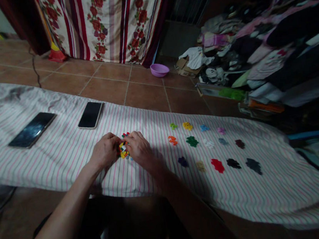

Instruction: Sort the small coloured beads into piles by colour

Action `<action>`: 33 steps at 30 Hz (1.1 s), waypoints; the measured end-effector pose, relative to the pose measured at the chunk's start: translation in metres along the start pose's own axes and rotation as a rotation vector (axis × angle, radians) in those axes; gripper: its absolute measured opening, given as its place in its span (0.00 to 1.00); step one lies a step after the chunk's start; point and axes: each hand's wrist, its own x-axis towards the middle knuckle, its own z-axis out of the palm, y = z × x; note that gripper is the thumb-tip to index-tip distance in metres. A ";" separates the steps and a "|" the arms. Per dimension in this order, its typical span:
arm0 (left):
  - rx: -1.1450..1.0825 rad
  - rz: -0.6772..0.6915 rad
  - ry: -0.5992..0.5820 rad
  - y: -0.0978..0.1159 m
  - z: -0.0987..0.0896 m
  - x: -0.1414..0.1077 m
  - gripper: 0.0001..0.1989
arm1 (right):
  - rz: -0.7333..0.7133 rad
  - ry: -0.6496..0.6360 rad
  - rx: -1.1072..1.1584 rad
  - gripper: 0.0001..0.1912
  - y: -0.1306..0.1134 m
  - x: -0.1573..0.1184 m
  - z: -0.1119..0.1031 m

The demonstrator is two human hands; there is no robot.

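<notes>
Left hand (107, 148) at 9 o'clock of mixed-colour heap (123, 149), right hand (140, 147) at 3; both partly open, fingers curled inward over heap edges (cannot tell if either grips piece). Heap on striped surface (145, 122). Farther out, 3 o'clock: 14 single-colour clusters (217, 165). Phone (90, 115) at 11 o'clock. Beyond, purple basin (159, 70) on tiled floor (109, 87), 1 o'clock.

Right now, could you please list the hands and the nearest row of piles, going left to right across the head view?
Left hand, right hand, navy pile, tan pile, red pile, black pile, charcoal pile.
</notes>
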 end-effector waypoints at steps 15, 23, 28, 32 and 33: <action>0.025 0.023 0.063 -0.002 0.002 0.001 0.15 | -0.003 -0.131 -0.082 0.07 -0.003 0.007 -0.002; 0.023 0.025 0.023 -0.003 0.000 0.001 0.16 | 0.016 -0.110 -0.050 0.08 -0.006 0.010 0.002; 0.007 0.002 0.030 -0.007 0.000 0.000 0.19 | 0.061 -0.055 0.064 0.06 -0.008 0.011 0.001; 0.019 -0.023 0.011 -0.007 -0.001 0.000 0.20 | 0.038 -0.027 0.126 0.04 -0.008 0.012 -0.001; 0.022 -0.025 0.006 -0.007 -0.001 0.000 0.20 | 0.023 -0.024 0.134 0.03 -0.008 0.012 -0.002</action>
